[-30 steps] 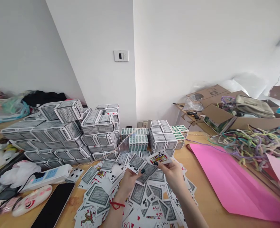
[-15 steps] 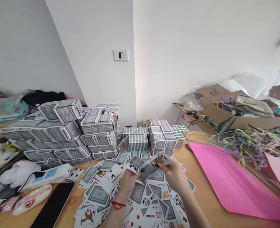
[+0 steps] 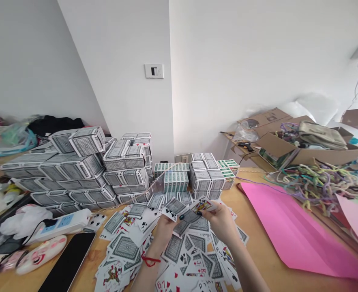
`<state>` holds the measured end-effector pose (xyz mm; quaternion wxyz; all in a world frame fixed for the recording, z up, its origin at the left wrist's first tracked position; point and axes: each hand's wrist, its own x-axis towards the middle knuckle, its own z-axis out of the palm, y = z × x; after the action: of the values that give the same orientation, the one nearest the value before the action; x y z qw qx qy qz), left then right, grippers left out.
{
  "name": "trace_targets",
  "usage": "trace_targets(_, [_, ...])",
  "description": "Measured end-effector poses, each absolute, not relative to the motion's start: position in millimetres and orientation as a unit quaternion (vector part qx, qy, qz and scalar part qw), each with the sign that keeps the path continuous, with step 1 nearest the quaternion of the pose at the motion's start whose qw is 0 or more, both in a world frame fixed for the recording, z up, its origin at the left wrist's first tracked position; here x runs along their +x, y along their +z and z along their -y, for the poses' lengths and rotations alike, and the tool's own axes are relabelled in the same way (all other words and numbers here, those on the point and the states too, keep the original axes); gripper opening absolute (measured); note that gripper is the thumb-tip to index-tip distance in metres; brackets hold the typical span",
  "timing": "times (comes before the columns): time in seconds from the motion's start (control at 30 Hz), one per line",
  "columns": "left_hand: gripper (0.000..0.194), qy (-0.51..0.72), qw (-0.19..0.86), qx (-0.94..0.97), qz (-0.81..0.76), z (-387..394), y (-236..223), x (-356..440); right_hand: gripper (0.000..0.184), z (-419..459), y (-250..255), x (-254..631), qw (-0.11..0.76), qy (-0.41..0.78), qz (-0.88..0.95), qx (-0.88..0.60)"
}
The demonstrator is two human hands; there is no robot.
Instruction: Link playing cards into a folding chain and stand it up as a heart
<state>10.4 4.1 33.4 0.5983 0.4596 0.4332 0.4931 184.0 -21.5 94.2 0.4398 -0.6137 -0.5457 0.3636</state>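
Observation:
My left hand (image 3: 163, 232) is closed on a small fan of playing cards (image 3: 181, 213), most with the grey patterned back showing. My right hand (image 3: 223, 223) pinches a face card (image 3: 203, 205), a court card in red and yellow, beside that fan. Both hands hover above a loose heap of scattered cards (image 3: 166, 255) on the wooden table (image 3: 266, 251). A red string circles my left wrist. Behind the heap stand stacks of boxed card decks (image 3: 81, 170) and a smaller stack (image 3: 207, 174).
A large pink paper sheet (image 3: 291, 231) lies to the right, with tangled coloured cords (image 3: 315, 182) and open cardboard boxes (image 3: 303, 150) behind it. At the left lie a black tablet (image 3: 66, 263), a white device (image 3: 60, 223) and toys.
Both hands with their cards have shifted very slightly; the view has drifted a little to the right. Otherwise the cards and stacks are unchanged.

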Motion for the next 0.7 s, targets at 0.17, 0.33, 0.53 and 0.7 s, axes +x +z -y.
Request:
trace_targets(0.17, [0.025,0.501,0.599,0.462,-0.420,-3,32,12,0.015,19,87,188,0.462,0.431,0.503,-0.589])
trace_targets(0.33, [0.035,0.495,0.612,0.459,-0.412,-3,33,12,0.018,17,86,189,0.476,0.455,0.486,-0.574])
trace_targets(0.53, [0.038,0.503,0.597,0.472,-0.410,-4,30,11,0.019,18,83,188,0.460,0.448,0.505,-0.577])
trace_targets(0.7, [0.035,0.499,0.610,0.468,-0.400,-4,29,12,0.018,18,79,184,0.420,0.357,0.538,-0.637])
